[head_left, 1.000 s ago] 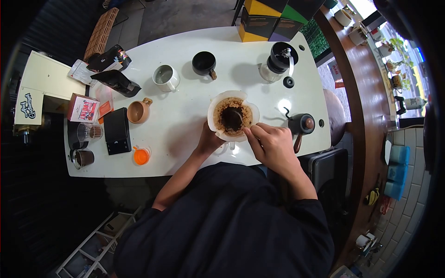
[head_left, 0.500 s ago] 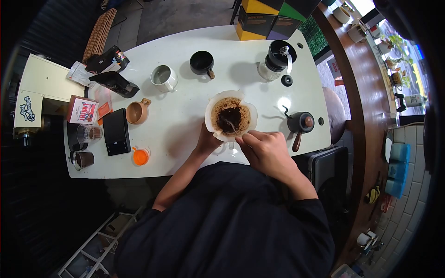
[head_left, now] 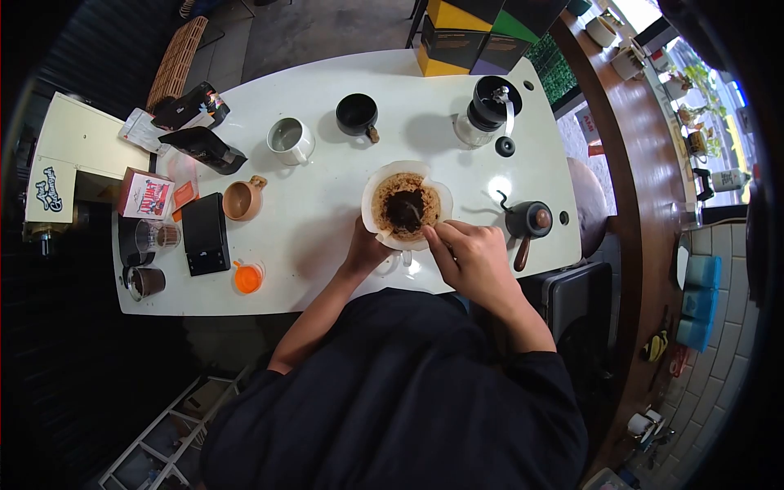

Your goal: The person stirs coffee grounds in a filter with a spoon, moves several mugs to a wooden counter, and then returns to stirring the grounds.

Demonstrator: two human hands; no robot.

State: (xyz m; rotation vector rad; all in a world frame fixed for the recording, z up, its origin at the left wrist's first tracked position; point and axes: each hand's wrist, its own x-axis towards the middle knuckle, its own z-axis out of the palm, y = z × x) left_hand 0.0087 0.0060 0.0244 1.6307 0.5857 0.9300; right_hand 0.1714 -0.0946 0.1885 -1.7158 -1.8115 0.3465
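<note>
In the head view, a coffee dripper lined with a paper filter sits before me on the white table. Wet coffee grounds fill it, dark in the middle with lighter brown froth around. My left hand grips the dripper's left side, its fingertips hidden beneath the filter rim. Above the lower right rim, my right hand pinches a thin stirring spoon, whose end dips into the grounds. A clear handle shows below the dripper.
Right stands a dark gooseneck kettle; behind it, a hand grinder. A black cup, white mug and brown cup are farther back and left. A black scale, orange cup and glasses lie left.
My right hand has shifted slightly right, and the spoon has moved within the grounds. My left hand stays at the dripper. The camera view has tilted a little.
</note>
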